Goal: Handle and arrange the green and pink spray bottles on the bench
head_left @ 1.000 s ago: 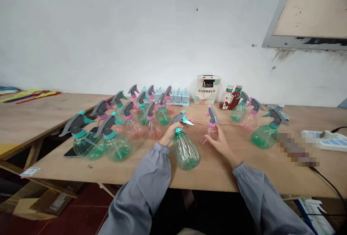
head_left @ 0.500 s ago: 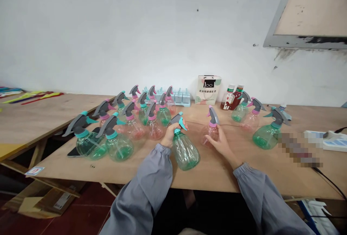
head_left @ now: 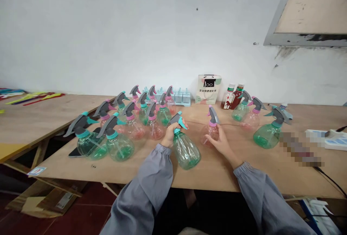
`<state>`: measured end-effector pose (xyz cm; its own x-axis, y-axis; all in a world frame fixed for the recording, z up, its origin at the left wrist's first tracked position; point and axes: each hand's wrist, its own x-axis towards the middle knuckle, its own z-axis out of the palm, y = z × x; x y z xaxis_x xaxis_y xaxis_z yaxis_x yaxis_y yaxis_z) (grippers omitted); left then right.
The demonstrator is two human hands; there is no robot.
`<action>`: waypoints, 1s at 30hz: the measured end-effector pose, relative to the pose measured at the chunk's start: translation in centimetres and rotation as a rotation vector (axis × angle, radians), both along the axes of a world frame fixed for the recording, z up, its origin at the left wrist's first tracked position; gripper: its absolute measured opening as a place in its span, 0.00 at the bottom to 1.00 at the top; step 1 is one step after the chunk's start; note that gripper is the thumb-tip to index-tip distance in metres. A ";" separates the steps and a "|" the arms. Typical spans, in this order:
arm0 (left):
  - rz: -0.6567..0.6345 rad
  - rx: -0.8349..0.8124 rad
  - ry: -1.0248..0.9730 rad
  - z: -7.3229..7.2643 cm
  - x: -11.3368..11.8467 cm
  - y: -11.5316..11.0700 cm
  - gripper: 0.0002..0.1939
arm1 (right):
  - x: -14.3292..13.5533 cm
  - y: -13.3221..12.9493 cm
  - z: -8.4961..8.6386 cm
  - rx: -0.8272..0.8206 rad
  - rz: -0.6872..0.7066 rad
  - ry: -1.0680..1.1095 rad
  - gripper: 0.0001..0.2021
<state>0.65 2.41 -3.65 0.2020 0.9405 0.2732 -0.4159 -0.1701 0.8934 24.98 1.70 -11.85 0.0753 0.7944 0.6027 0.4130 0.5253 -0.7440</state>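
My left hand (head_left: 170,133) is closed round the grey neck of a clear green spray bottle (head_left: 187,151), which tilts with its base toward me and its turquoise trigger to the right. Fingers of my right hand (head_left: 220,139) wrap the body of a pink spray bottle (head_left: 210,132) that stands upright on the wooden table (head_left: 211,177). To the left several green and pink spray bottles stand in a group, with a green one (head_left: 120,147) nearest me. On the right are a green bottle (head_left: 267,135), a pink one (head_left: 249,120) and another green one (head_left: 239,112).
Against the wall stand a pale blue mould rack (head_left: 183,98), a paper bag (head_left: 208,90) and two drink bottles with red-brown contents (head_left: 232,99). A power strip (head_left: 334,141) and a blurred object with a cable (head_left: 300,150) lie at right. A phone (head_left: 74,152) lies under the left bottles.
Both hands keep their holds on the two bottles. The view has shifted very slightly; nothing else has visibly moved.
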 end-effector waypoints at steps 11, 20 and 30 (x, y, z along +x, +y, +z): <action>-0.046 0.075 0.076 0.3 0.1 -0.3 0.07 | 0.0 -0.2 0.2 -0.008 -0.006 0.003 0.36; 0.262 0.297 0.426 4.0 -5.6 -4.4 0.11 | -0.1 -0.1 0.1 -0.003 0.007 0.010 0.36; 0.857 0.228 0.575 1.3 -12.9 -4.9 0.10 | 0.0 -0.2 0.3 -0.018 0.004 -0.001 0.37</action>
